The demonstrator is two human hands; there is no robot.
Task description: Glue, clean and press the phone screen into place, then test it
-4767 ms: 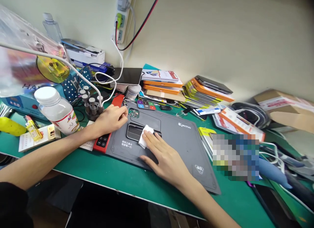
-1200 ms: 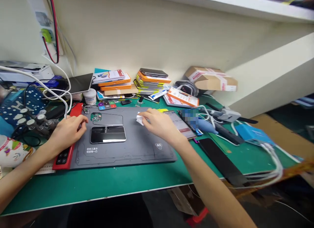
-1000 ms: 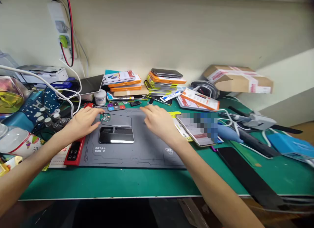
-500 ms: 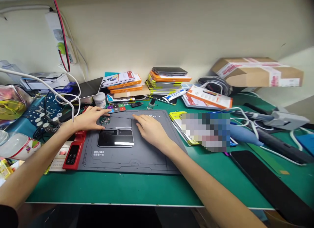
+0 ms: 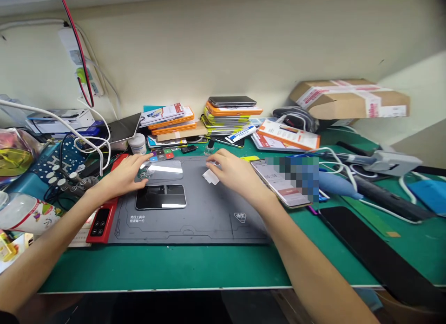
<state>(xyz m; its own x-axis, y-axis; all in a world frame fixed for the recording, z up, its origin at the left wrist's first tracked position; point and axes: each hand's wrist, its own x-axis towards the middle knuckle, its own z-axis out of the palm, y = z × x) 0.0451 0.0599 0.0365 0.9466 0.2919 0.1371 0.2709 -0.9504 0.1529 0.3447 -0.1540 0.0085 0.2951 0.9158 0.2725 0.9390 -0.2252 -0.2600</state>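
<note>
My left hand (image 5: 129, 173) has its thumb and fingers spread around the left end of a shiny, see-through-looking phone-sized panel (image 5: 167, 170), gripping it by its long edges. Small parts show at that end, partly hidden by the hand. Just in front of the panel lies a phone with a black screen and a light frame (image 5: 160, 197). Over the right part of the grey mat (image 5: 202, 217), my right hand (image 5: 233, 173) has its fingertips pinched together on a small crumpled white piece (image 5: 210, 177); its material cannot be made out.
A red device with buttons (image 5: 101, 222) borders the mat's left edge. Stacked boxes (image 5: 230, 113) stand by the wall. On the right are a lit phone (image 5: 282, 182), partly pixelated, a blue-handled tool (image 5: 337, 184) with cables, and a long black object (image 5: 369, 249).
My right hand has moved right, away from the panel, and a white piece now shows at its fingertips. The panel's reflection has changed. The view has shifted slightly.
</note>
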